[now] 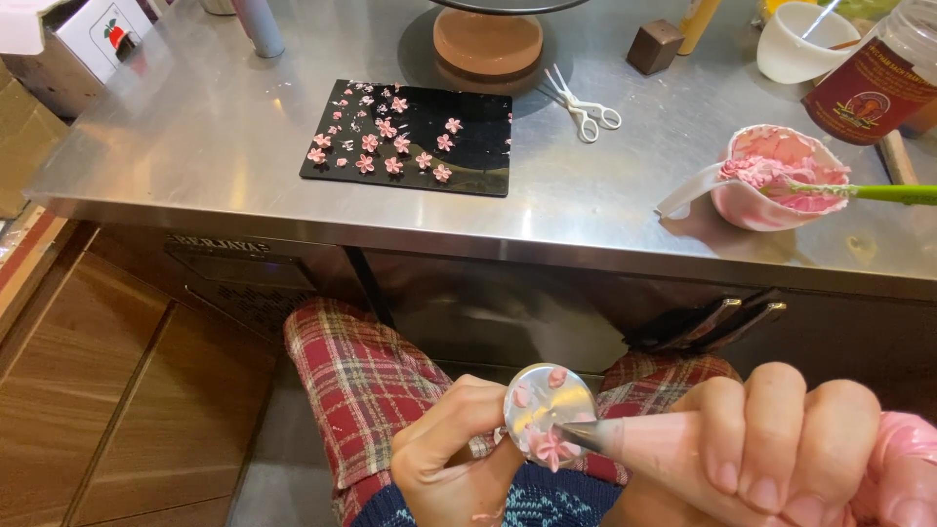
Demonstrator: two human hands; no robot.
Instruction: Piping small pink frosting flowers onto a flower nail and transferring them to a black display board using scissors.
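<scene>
My left hand (449, 454) pinches the stem of a small round metal flower nail (549, 408), held over my lap. A pink icing flower (554, 447) sits on the nail's disc. My right hand (791, 444) squeezes a piping bag of pink icing (664, 441), and the bag's metal tip touches the flower. On the steel table (195, 146) lies a black board (468, 161) with several small pink icing flowers (390, 141).
A pink bowl of icing (771, 181) with a green-handled tool (878, 192) stands at the right. White scissors (584, 105), a brown turntable base (488, 41), a white cup (805, 44), a brown jar (874, 83) and a small brown block (654, 46) sit at the back. Wooden floor lies at the left.
</scene>
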